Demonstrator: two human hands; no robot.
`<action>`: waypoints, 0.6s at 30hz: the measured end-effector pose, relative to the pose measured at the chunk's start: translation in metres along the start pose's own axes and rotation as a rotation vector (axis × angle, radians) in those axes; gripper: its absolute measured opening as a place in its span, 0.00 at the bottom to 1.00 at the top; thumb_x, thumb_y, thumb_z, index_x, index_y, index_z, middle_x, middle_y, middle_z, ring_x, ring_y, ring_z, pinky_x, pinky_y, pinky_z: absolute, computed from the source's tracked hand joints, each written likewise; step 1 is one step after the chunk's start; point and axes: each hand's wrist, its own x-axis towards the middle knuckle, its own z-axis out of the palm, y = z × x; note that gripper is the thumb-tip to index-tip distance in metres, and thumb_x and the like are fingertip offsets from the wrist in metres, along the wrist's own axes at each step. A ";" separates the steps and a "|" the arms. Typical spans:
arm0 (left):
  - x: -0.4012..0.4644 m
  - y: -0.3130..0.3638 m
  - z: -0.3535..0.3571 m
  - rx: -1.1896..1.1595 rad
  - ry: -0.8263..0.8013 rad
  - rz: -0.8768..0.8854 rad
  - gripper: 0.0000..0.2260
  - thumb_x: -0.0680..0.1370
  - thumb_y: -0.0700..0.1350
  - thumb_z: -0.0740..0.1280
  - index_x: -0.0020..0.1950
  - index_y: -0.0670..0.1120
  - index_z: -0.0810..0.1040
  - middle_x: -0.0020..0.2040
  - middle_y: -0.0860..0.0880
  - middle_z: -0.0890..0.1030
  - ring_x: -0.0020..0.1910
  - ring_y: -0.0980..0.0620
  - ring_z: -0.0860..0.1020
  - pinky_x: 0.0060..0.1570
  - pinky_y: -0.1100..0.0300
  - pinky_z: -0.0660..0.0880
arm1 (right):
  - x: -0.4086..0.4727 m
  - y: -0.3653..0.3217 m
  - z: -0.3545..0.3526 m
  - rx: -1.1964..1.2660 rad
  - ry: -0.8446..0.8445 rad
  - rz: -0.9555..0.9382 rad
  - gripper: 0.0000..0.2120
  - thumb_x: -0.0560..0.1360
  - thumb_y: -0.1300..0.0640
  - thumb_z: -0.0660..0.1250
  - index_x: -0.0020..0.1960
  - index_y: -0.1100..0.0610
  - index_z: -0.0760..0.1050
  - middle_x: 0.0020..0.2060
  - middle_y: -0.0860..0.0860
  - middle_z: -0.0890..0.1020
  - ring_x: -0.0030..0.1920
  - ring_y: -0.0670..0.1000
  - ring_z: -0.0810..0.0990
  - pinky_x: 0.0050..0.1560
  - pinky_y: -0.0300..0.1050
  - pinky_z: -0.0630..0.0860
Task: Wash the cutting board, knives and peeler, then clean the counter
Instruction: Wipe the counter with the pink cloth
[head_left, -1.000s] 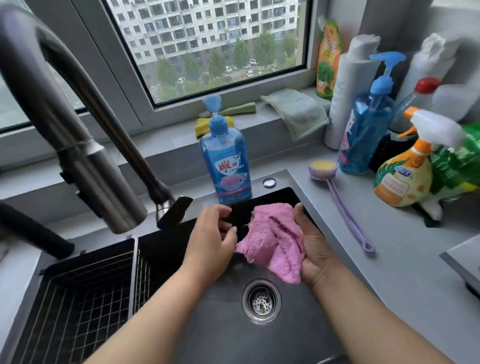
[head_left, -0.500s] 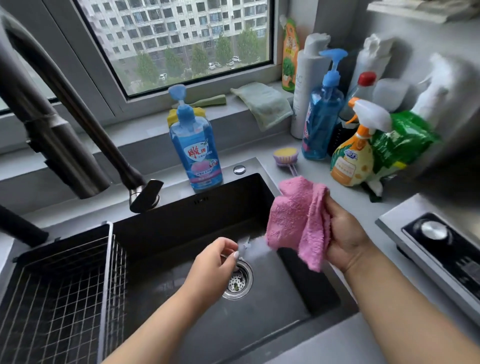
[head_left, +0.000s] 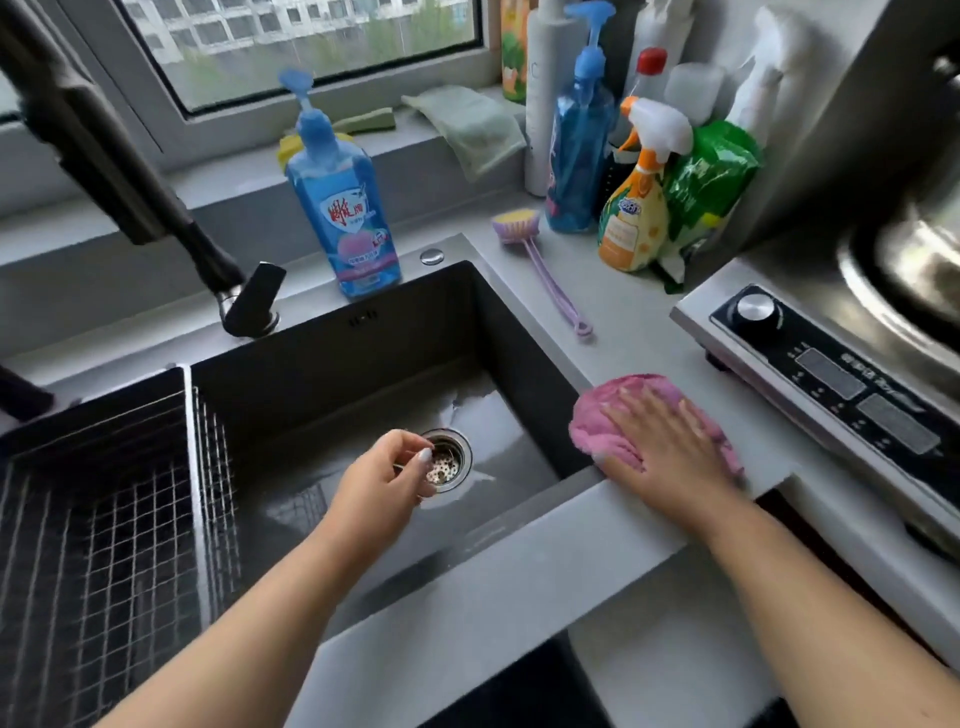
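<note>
A pink cloth (head_left: 592, 426) lies flat on the grey counter (head_left: 639, 332) just right of the dark sink (head_left: 332, 374). My right hand (head_left: 660, 447) presses down on it with straight, spread fingers. My left hand (head_left: 379, 483) hovers over the sink near the metal drain (head_left: 452, 460), fingers loosely curled and holding nothing. No cutting board, knife or peeler is in view.
A wire rack (head_left: 98, 519) fills the sink's left part. The faucet (head_left: 119, 171) arches over at upper left. A blue soap bottle (head_left: 343, 208), a purple brush (head_left: 540, 265), spray bottles (head_left: 634, 208) and a cooktop (head_left: 821, 364) with a pan crowd the counter's back and right.
My right hand carried the pink cloth out of the sink and laid it flat on the counter. My left hand let go of the cloth and dropped toward the drain.
</note>
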 end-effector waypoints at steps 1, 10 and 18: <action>-0.009 -0.006 -0.003 -0.008 0.013 -0.005 0.05 0.81 0.46 0.62 0.49 0.51 0.77 0.41 0.50 0.82 0.40 0.52 0.82 0.49 0.48 0.80 | -0.004 -0.004 0.006 -0.005 0.030 0.014 0.40 0.68 0.29 0.36 0.78 0.40 0.49 0.78 0.43 0.47 0.78 0.45 0.41 0.77 0.53 0.41; -0.089 -0.052 -0.039 -0.008 0.143 -0.004 0.08 0.82 0.48 0.59 0.49 0.48 0.76 0.45 0.46 0.80 0.47 0.45 0.78 0.50 0.45 0.77 | -0.072 -0.114 0.046 -0.074 0.023 -0.009 0.45 0.64 0.29 0.31 0.78 0.46 0.38 0.79 0.48 0.43 0.78 0.50 0.37 0.76 0.53 0.37; -0.117 -0.084 -0.060 -0.087 0.199 -0.024 0.19 0.81 0.56 0.54 0.49 0.42 0.76 0.45 0.43 0.79 0.47 0.43 0.78 0.50 0.47 0.73 | -0.113 -0.268 0.094 -0.046 -0.079 -0.364 0.35 0.77 0.33 0.49 0.78 0.43 0.39 0.79 0.54 0.44 0.77 0.55 0.35 0.75 0.59 0.35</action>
